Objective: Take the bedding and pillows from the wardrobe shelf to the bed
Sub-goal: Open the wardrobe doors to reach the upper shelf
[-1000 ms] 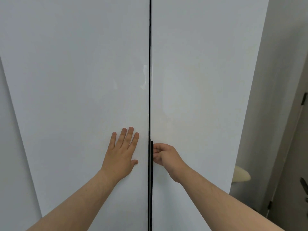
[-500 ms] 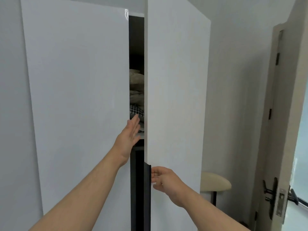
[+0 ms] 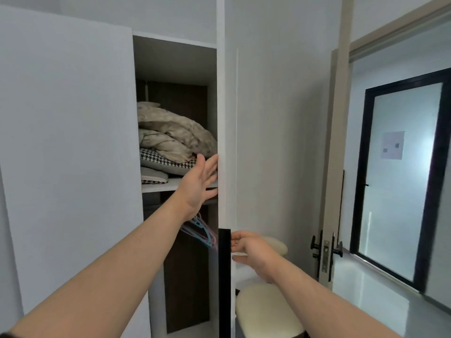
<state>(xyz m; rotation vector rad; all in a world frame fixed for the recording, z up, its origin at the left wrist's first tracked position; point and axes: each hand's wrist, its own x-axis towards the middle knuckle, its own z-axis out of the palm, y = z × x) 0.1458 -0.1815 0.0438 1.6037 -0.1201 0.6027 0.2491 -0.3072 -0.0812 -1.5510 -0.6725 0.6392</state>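
Note:
The white wardrobe stands with its right door (image 3: 227, 132) swung out edge-on toward me. On the shelf (image 3: 158, 186) lies crumpled beige bedding (image 3: 170, 132) on top of a houndstooth pillow (image 3: 166, 162) and a grey pillow (image 3: 153, 178). My left hand (image 3: 199, 186) is open, fingers spread, fingertips against the inner edge of the right door, just in front of the shelf. My right hand (image 3: 246, 250) sits lower at the door's black handle strip (image 3: 224, 276), fingers curled around its edge.
The left wardrobe door (image 3: 68, 154) is still closed. Pastel hangers (image 3: 202, 230) hang below the shelf. A cream padded stool (image 3: 266, 311) stands right behind the open door. A room door with black handles (image 3: 327, 250) and a dark-framed window (image 3: 400, 181) lie to the right.
The right door has swung from closed to wide open. My left hand left the left door's face and now presses the right door's edge. My view has backed off and turned right.

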